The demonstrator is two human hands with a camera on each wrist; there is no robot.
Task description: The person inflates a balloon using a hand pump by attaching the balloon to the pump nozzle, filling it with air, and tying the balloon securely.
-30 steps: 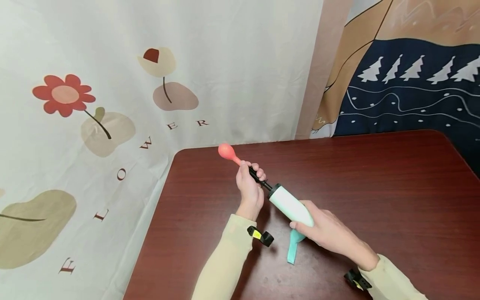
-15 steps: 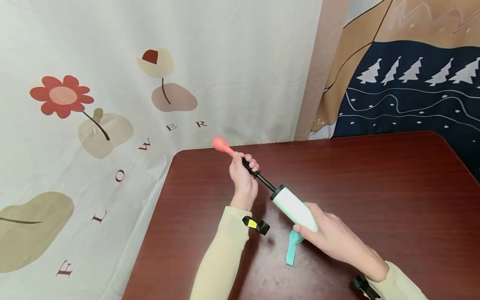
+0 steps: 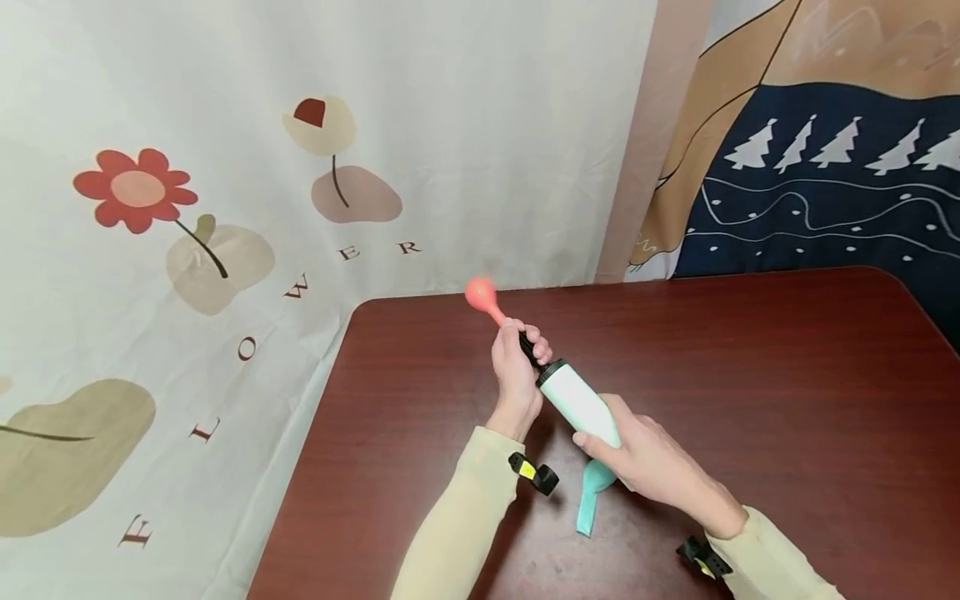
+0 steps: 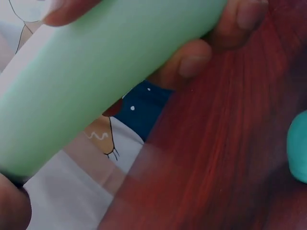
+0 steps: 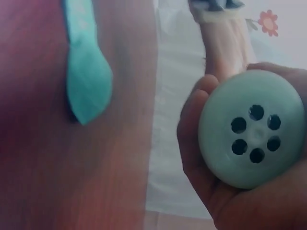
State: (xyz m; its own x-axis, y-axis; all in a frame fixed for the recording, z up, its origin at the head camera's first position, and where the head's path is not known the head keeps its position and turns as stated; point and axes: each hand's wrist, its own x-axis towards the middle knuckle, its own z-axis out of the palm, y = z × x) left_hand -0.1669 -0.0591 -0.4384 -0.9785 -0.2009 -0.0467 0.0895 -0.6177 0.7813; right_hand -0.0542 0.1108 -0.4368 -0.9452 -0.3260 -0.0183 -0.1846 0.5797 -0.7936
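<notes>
A balloon pump [image 3: 577,400], pale green with black fittings, is held between both hands above the table. My left hand [image 3: 516,371] grips its black nozzle end, with the neck of a small, slightly inflated red balloon [image 3: 481,294] at the fingers. Around the wide rear of the barrel curls my right hand [image 3: 648,454]. In the right wrist view the pump's round end cap [image 5: 252,129] shows a ring of several holes. Little of the black shaft shows between the left hand and the barrel. A flat teal balloon [image 3: 588,500] lies on the table below the right hand.
The dark red-brown table [image 3: 750,375] has its far edge against a pale curtain [image 3: 487,150] printed with flowers and letters. A navy and tan cloth [image 3: 817,192] hangs at the back right. Black wrist cameras are strapped to both sleeves.
The black shaft slid out at half a second ago and is now pushed back in, hands closer together. The left hand and red balloon moved right; the right hand shifted slightly left.
</notes>
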